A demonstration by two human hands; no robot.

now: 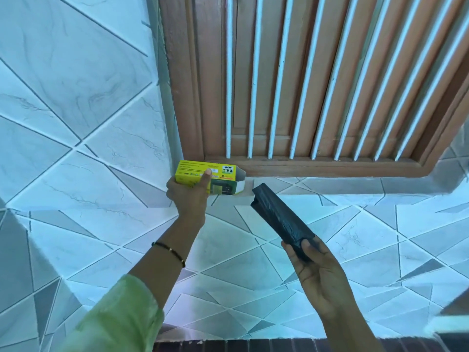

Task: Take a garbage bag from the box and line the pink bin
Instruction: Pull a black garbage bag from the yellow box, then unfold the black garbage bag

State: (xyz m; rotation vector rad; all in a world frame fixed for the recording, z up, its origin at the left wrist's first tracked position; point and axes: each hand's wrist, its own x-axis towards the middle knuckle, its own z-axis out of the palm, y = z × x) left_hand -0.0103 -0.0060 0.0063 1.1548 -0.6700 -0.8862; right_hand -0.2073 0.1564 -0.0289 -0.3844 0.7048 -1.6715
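Observation:
My left hand (pixel 189 193) grips a yellow-green garbage bag box (pixel 203 175) at the tiled sill just below a wooden window frame. The box's right end flap hangs open. My right hand (pixel 317 268) holds a folded black garbage bag (pixel 278 217) by its near end, and the bag points up and left toward the box. The two hands are apart. No pink bin is in view.
A brown wooden window frame (pixel 193 97) with white vertical bars (pixel 279 85) fills the upper right. Pale marbled wall tiles (pixel 76 85) cover the left and the area below the sill. A dark ribbed edge (pixel 228 346) runs along the bottom.

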